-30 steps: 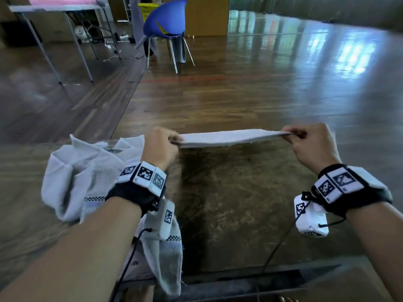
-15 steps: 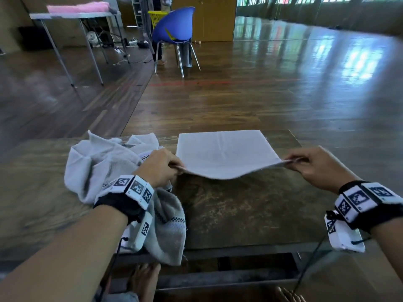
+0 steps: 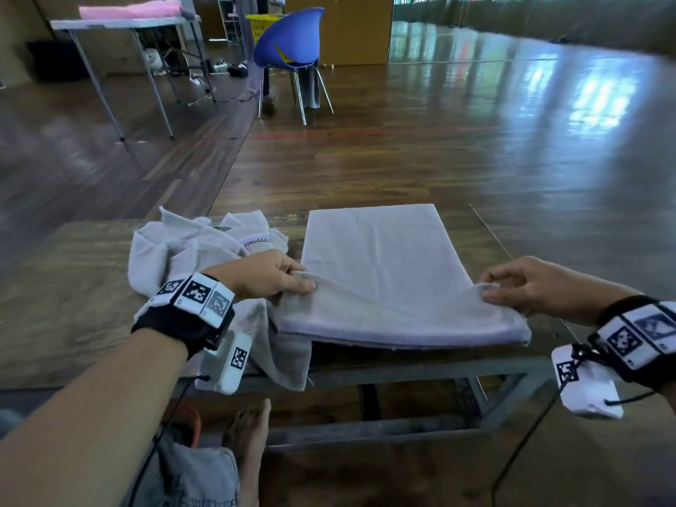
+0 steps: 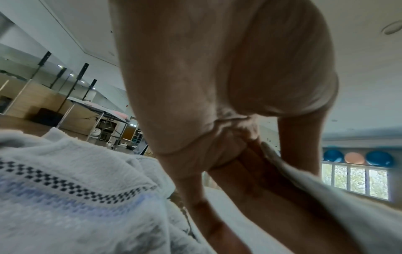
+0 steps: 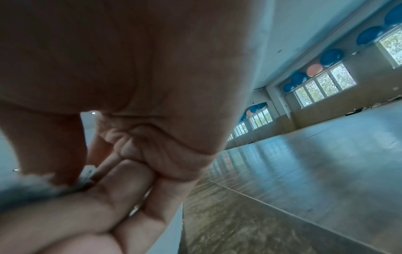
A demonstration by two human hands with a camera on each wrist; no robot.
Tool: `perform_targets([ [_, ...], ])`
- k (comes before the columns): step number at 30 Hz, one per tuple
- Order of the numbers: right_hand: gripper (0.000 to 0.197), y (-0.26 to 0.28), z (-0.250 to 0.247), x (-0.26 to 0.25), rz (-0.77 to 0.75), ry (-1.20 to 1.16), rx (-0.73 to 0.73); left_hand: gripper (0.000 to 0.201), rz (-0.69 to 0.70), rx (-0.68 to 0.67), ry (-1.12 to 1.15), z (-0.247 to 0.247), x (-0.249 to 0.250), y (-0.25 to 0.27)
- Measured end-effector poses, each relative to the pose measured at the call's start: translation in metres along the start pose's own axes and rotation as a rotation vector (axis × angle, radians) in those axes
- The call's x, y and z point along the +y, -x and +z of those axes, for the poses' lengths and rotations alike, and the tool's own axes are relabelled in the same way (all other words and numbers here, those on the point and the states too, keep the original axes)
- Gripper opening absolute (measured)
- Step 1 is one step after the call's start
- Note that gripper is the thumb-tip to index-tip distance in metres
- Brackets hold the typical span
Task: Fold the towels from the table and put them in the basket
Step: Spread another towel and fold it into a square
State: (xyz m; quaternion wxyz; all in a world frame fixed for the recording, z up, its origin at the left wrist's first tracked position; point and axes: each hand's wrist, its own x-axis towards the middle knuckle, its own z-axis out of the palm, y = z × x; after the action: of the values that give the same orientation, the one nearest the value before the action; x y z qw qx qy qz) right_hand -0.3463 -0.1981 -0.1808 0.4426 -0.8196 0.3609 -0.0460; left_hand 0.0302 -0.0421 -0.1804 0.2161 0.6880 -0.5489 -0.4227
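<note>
A pale grey towel (image 3: 376,258) lies folded over on the wooden table (image 3: 73,287), its doubled near edge reaching the table's front. My left hand (image 3: 292,281) pinches the top layer's near left corner, seen as a pale edge of the towel (image 4: 326,197) in the left wrist view. My right hand (image 3: 492,289) pinches the near right corner, where the towel (image 5: 32,187) shows fuzzy grey in the right wrist view. Left of the towel sits a crumpled heap of towels (image 3: 190,250) with a checkered band (image 4: 71,185). No basket is near the table.
The table's metal frame (image 3: 402,371) runs under its front edge, with my bare foot (image 3: 252,433) below. Across the wooden floor stand a blue chair (image 3: 292,49), a yellow basket (image 3: 263,21) behind it, and a metal table (image 3: 124,23) holding pink cloth.
The towel was held stretched in the air; both hands have brought it down and toward me, so it now lies folded on the table with the corners still pinched.
</note>
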Motion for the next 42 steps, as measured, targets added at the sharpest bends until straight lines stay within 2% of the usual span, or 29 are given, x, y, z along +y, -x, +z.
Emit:
perform_targets([
  [2, 0.009, 0.000, 0.001, 0.002, 0.008, -0.010, 0.034, 0.026, 0.004, -0.010, 0.007, 0.002, 0.001, 0.001],
  [6, 0.013, -0.017, 0.015, 0.008, -0.089, 0.092, 0.376, 0.038, 0.126, 0.269, -0.160, 0.011, -0.001, -0.012],
  [8, 0.012, -0.027, 0.021, 0.010, -0.092, 0.163, 0.427, 0.037, 0.166, 0.357, -0.197, 0.017, -0.004, -0.019],
  [10, 0.016, -0.034, 0.028, 0.013, -0.075, 0.260, 0.347, 0.034, 0.137, 0.332, -0.275, 0.022, -0.010, -0.024],
  [12, 0.017, -0.039, 0.036, 0.012, -0.022, 0.387, 0.171, 0.033, 0.085, 0.236, -0.424, 0.028, -0.013, -0.026],
  [14, 0.016, -0.042, 0.038, 0.007, 0.037, 0.483, 0.070, 0.035, 0.065, 0.178, -0.545, 0.030, -0.011, -0.027],
  [16, 0.021, -0.044, 0.028, 0.003, 0.085, 0.511, 0.013, 0.041, 0.044, 0.125, -0.504, 0.026, -0.009, -0.025],
  [18, 0.022, -0.042, 0.017, 0.000, 0.152, 0.484, -0.108, 0.044, 0.016, 0.008, -0.421, 0.019, -0.005, -0.022],
  [20, 0.025, -0.038, 0.009, 0.001, 0.200, 0.340, -0.195, 0.042, -0.001, -0.114, -0.381, 0.011, -0.003, -0.016],
  [22, 0.026, -0.036, 0.008, 0.003, 0.201, 0.141, -0.101, 0.029, 0.016, -0.101, -0.335, 0.005, -0.004, -0.014],
  [24, 0.023, -0.041, 0.009, 0.005, 0.086, 0.133, 0.169, 0.030, 0.052, 0.088, -0.267, 0.002, -0.007, -0.019],
  [26, 0.022, -0.049, 0.012, 0.008, -0.027, 0.253, 0.438, 0.037, 0.112, 0.338, -0.302, 0.002, -0.012, -0.027],
  [28, 0.023, -0.053, 0.017, 0.009, -0.073, 0.300, 0.540, 0.044, 0.145, 0.462, -0.360, 0.006, -0.013, -0.033],
  [29, 0.024, -0.054, 0.020, 0.011, -0.079, 0.306, 0.508, 0.044, 0.147, 0.448, -0.367, 0.008, -0.015, -0.035],
  [32, 0.017, -0.055, 0.026, 0.012, -0.012, 0.439, 0.223, 0.034, 0.077, 0.236, -0.476, 0.016, -0.019, -0.037],
  [34, 0.016, -0.055, 0.022, 0.010, 0.051, 0.499, 0.097, 0.030, 0.039, 0.135, -0.498, 0.016, -0.017, -0.035],
  [37, 0.030, -0.050, 0.008, 0.006, 0.092, 0.464, -0.031, 0.022, 0.005, -0.015, -0.490, 0.007, -0.006, -0.030],
  [39, 0.037, -0.047, 0.000, 0.005, 0.089, 0.406, -0.007, 0.019, -0.005, -0.065, -0.486, -0.002, -0.001, -0.026],
  [40, 0.037, -0.046, -0.003, 0.004, 0.078, 0.366, 0.057, 0.020, 0.001, -0.044, -0.462, -0.007, 0.000, -0.025],
  [42, 0.034, -0.049, -0.006, 0.005, 0.042, 0.334, 0.258, 0.022, 0.031, 0.091, -0.372, -0.018, -0.002, -0.029],
])
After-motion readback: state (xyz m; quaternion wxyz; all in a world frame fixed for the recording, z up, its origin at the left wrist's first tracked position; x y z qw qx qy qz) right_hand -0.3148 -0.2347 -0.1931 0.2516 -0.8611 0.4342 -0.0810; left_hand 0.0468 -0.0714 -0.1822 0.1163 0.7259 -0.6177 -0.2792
